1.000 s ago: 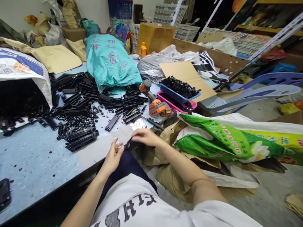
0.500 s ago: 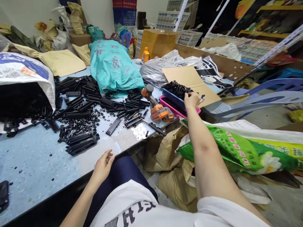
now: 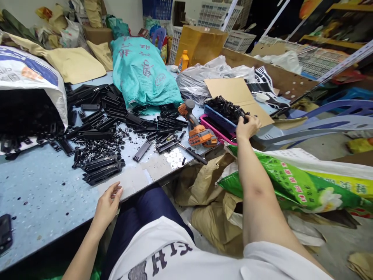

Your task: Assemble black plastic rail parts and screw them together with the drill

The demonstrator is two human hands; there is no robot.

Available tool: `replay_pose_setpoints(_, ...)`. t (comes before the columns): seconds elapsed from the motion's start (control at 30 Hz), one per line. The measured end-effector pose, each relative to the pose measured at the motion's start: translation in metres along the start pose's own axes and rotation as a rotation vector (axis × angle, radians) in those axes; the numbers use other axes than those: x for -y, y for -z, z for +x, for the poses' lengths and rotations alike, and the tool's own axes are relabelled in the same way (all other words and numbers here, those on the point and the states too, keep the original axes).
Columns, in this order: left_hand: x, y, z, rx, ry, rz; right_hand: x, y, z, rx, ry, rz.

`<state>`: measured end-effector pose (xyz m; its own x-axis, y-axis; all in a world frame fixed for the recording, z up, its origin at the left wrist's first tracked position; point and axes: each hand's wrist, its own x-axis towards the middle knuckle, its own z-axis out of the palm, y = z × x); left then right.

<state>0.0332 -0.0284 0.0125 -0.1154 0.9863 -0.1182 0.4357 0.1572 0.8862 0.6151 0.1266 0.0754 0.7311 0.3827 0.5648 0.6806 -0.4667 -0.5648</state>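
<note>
My right hand [image 3: 247, 125] reaches out to the near right end of a blue basket [image 3: 220, 115] heaped with small black parts [image 3: 225, 107]. Its fingers bend in at the edge of the heap, and what they pinch is too small to make out. A pink basket [image 3: 214, 130] sits under the blue one. By the table's front edge, my left hand [image 3: 108, 202] hangs with loosely curved fingers and holds nothing. Just beyond it lie stacked long black plastic pieces [image 3: 103, 170] and a pile of screws and small parts [image 3: 101, 149].
An orange cordless drill [image 3: 201, 130] stands beside the baskets, with a black-handled screwdriver [image 3: 194, 154] in front. Behind are a teal sack [image 3: 147, 76] and an orange bottle [image 3: 183, 61]. A white sack [image 3: 32, 74] opens at left. A green bag [image 3: 276, 175] lies under my right arm.
My left hand has drawn back to the left along the table edge. My right hand stays at the blue basket, its fingers turned slightly. The view has shifted a little.
</note>
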Motion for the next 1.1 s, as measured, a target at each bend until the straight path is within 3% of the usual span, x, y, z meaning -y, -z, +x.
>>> replay_pose_setpoints(0.07, 0.0, 0.003, 0.001, -0.024, 0.005, -0.021, 0.006, 0.004, -0.003, -0.039, 0.072, 0.019)
replay_pose_setpoints(0.13, 0.0, 0.007, 0.004, -0.055, -0.001, -0.053, 0.022, 0.008, -0.016, -0.083, 0.234, 0.071)
replay_pose_setpoints(0.23, -0.001, 0.017, 0.011, -0.133, 0.0, -0.107, 0.06, 0.012, -0.062, -0.033, 0.558, 0.219)
replay_pose_setpoints(0.33, 0.004, 0.037, 0.029, -0.245, -0.052, -0.073, 0.101, 0.014, -0.133, 0.216, 0.862, 0.409)
replay_pose_setpoints(0.43, 0.015, 0.069, 0.065, -0.379, -0.1, 0.113, 0.133, 0.014, -0.209, 0.52, 1.112, 0.594)
replay_pose_setpoints(0.53, 0.027, 0.111, 0.119, -0.533, 0.016, 0.354, 0.155, 0.015, -0.271, 0.76, 1.231, 0.681)
replay_pose_setpoints(0.63, 0.036, 0.148, 0.178, -0.656, 0.186, 0.483, 0.171, 0.019, -0.308, 0.895, 1.275, 0.725)
replay_pose_setpoints(0.73, 0.043, 0.169, 0.226, -0.69, 0.345, 0.494, 0.184, 0.02, -0.323, 0.957, 1.271, 0.708)
replay_pose_setpoints(0.83, 0.05, 0.175, 0.259, -0.681, 0.408, 0.449, 0.192, 0.013, -0.32, 0.991, 1.285, 0.61)
replay_pose_setpoints(0.97, 0.059, 0.179, 0.284, -0.635, 0.451, 0.393, 0.199, -0.008, -0.305, 1.049, 1.358, 0.384)
replay_pose_setpoints(1.1, 0.065, 0.186, 0.292, -0.595, 0.499, 0.338, 0.21, -0.032, -0.299, 1.132, 1.458, 0.237)
